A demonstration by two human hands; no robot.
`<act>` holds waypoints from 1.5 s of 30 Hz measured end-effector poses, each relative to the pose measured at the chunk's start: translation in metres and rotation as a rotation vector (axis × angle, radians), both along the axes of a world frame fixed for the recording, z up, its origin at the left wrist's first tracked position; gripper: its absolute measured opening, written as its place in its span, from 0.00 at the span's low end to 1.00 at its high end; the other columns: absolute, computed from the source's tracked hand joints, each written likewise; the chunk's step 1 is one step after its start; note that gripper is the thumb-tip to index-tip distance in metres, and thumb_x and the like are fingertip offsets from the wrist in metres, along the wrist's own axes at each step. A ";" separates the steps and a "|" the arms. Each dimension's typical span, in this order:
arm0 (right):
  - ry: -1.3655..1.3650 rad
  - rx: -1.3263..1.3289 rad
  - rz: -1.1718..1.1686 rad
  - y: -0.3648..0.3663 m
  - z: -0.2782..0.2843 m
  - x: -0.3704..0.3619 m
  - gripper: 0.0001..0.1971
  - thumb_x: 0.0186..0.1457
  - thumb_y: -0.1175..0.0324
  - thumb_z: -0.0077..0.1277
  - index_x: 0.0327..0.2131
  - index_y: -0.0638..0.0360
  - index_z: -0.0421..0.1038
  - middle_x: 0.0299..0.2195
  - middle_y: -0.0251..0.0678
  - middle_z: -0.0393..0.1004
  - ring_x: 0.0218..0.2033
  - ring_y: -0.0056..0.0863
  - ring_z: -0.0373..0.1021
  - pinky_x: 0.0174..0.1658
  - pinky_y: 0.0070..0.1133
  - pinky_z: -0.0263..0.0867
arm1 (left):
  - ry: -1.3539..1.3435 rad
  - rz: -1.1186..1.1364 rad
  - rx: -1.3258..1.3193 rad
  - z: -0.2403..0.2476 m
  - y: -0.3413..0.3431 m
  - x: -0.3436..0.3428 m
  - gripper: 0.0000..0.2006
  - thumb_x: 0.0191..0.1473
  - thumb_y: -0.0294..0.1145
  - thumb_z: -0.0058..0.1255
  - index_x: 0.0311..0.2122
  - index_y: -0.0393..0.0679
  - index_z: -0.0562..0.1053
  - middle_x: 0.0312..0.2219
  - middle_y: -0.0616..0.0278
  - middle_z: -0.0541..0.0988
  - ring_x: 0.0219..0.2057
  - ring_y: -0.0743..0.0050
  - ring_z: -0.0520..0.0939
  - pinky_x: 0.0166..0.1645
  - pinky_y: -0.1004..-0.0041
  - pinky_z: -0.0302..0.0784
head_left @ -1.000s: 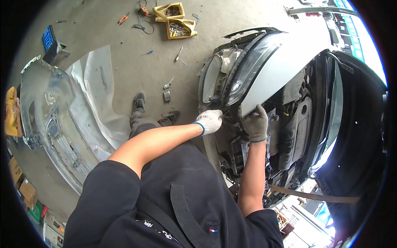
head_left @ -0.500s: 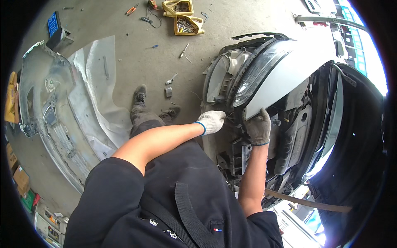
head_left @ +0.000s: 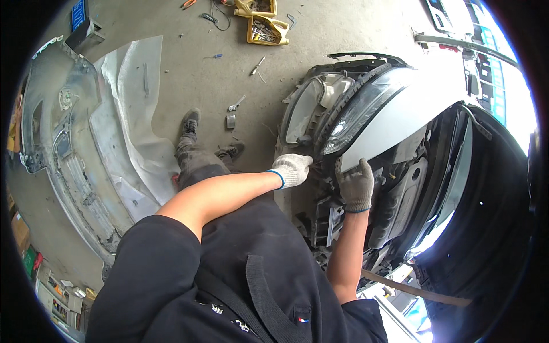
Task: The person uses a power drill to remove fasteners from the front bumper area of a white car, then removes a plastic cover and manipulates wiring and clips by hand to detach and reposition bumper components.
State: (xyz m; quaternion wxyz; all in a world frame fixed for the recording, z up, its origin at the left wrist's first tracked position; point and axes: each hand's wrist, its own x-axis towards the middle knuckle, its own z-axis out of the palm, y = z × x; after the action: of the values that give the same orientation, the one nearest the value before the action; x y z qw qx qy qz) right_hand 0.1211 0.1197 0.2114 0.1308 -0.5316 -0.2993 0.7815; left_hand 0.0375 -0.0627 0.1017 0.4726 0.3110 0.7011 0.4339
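Note:
My left hand (head_left: 291, 170), in a whitish knit glove with a blue cuff edge, is closed at the car's front below the headlight (head_left: 360, 114). Whatever its fingers hold, if anything, is hidden. Just to the right, my right hand (head_left: 357, 186) wears a dirtier grey glove. Its fingers wrap round the pointed front corner of the white fender (head_left: 389, 127), thumb on top. The fender runs along the headlight's edge. Left of the headlight, a round-framed lamp housing (head_left: 303, 111) shows among bare front parts. The engine cover (head_left: 403, 197) lies beyond my right hand.
A detached bumper (head_left: 74, 154) lies on the left beside translucent sheeting (head_left: 134, 120). Yellow cut-open containers (head_left: 266, 31) hold small tools and parts. A blue screwdriver (head_left: 214, 56) and a metal bracket (head_left: 231, 120) lie on the floor. The raised hood (head_left: 486, 217) stands at right.
The view has shifted slightly, so the car and the floor items sit a little differently in it. Both hands stay at the same places on the car, with much the same grip.

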 end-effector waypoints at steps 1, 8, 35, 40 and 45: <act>-0.003 0.008 -0.009 -0.001 0.001 -0.001 0.16 0.62 0.63 0.46 0.51 0.58 0.67 0.50 0.39 0.73 0.53 0.39 0.67 0.56 0.42 0.67 | 0.008 -0.009 0.035 -0.005 0.001 0.002 0.16 0.56 0.36 0.40 0.46 0.44 0.75 0.39 0.43 0.80 0.43 0.40 0.79 0.49 0.51 0.74; 0.051 0.082 -0.060 -0.009 -0.001 -0.001 0.17 0.62 0.64 0.46 0.51 0.61 0.67 0.50 0.40 0.72 0.53 0.42 0.68 0.56 0.43 0.66 | -0.067 0.038 0.082 -0.021 -0.006 0.013 0.16 0.57 0.36 0.40 0.45 0.44 0.75 0.38 0.42 0.80 0.42 0.39 0.80 0.48 0.50 0.74; -0.379 0.236 0.222 -0.008 0.005 -0.012 0.21 0.53 0.66 0.55 0.51 0.57 0.67 0.47 0.37 0.73 0.50 0.36 0.69 0.55 0.37 0.64 | 0.254 0.240 0.196 -0.020 -0.010 0.020 0.03 0.49 0.34 0.52 0.29 0.49 0.73 0.18 0.59 0.76 0.20 0.55 0.80 0.25 0.58 0.74; -0.323 0.207 0.205 -0.002 -0.001 -0.007 0.23 0.54 0.72 0.52 0.54 0.58 0.64 0.46 0.38 0.72 0.46 0.34 0.71 0.49 0.32 0.70 | 0.335 0.199 0.205 -0.027 -0.006 0.008 0.04 0.47 0.35 0.52 0.29 0.49 0.74 0.18 0.60 0.75 0.21 0.56 0.80 0.25 0.57 0.74; -0.330 0.224 0.168 -0.008 0.000 -0.013 0.23 0.53 0.71 0.54 0.53 0.59 0.64 0.45 0.37 0.73 0.45 0.32 0.72 0.47 0.30 0.71 | 0.299 0.153 0.235 -0.028 -0.008 0.008 0.05 0.47 0.35 0.52 0.28 0.47 0.74 0.17 0.58 0.76 0.20 0.55 0.80 0.26 0.57 0.74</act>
State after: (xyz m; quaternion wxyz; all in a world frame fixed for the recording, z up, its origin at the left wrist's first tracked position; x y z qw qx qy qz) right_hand 0.1081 0.1114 0.2115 0.0725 -0.6075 -0.4448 0.6541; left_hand 0.0454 -0.0706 0.0734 0.2895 0.3708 0.7296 0.4963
